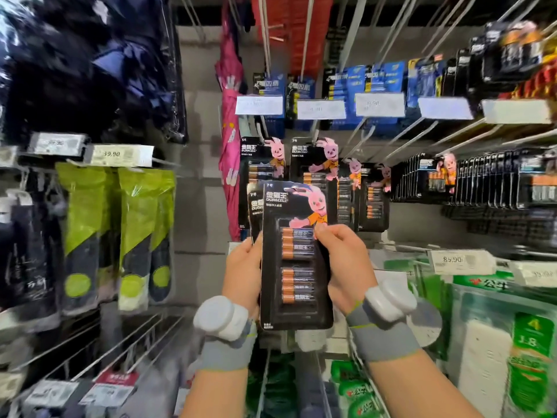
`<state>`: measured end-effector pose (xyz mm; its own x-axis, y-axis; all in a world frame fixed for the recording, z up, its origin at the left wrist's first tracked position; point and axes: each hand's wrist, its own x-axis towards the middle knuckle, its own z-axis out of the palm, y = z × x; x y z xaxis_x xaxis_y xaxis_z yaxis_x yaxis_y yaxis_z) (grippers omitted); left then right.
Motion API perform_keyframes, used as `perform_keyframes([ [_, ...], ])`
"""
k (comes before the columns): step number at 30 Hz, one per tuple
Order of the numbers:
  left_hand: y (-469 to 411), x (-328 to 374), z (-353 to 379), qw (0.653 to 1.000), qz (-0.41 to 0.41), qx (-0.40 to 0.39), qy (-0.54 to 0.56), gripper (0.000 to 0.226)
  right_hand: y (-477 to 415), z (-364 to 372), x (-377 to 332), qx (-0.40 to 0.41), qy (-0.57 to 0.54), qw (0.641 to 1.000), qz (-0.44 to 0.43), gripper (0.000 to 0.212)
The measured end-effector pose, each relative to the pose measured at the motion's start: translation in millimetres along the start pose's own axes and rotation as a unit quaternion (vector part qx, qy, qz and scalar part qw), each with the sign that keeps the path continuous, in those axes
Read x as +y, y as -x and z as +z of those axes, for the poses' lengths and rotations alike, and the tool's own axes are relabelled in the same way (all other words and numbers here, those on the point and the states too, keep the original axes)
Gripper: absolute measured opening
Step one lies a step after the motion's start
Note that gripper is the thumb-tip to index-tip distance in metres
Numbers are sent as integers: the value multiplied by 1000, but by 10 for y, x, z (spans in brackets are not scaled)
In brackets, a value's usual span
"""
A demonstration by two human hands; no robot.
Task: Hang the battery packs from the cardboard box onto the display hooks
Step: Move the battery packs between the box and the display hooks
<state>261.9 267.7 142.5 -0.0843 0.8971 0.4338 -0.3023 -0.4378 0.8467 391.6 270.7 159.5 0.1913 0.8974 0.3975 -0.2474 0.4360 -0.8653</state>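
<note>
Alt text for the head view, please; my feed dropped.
Both hands grip black battery packs upright, left hand on the left edge, right hand on the right. Matching packs hang on display hooks just behind.

Head-worn wide view, facing forward, near display hooks (411, 140)

Left rack, upper part: dark navy bagged goods (90, 70) in glossy wrap. Below them: price tag (120, 154) reading 39.90, then two lime-and-navy packets (90, 236) side by side. Wall centre: pink umbrella (230, 140), hanging upright. Top edge: red packs (289, 31), blurred. Lower right corner: green-and-white boxed goods (497, 342) beneath a second price tag (461, 261) reading 85.90.
</note>
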Motion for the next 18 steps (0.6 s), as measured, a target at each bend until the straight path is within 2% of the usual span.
perform_keyframes([
  [4,-201,54,-35,1000,10,12,2,33,-147,76,-16,2,-17,999,-35,20],
  [10,-463,46,-51,999,26,-4,25,25,-244,144,-60,16,-50,997,-58,23],
  [18,-727,71,-94,998,46,15,35,25,-526,48,-350,66,-32,992,-103,22],
])
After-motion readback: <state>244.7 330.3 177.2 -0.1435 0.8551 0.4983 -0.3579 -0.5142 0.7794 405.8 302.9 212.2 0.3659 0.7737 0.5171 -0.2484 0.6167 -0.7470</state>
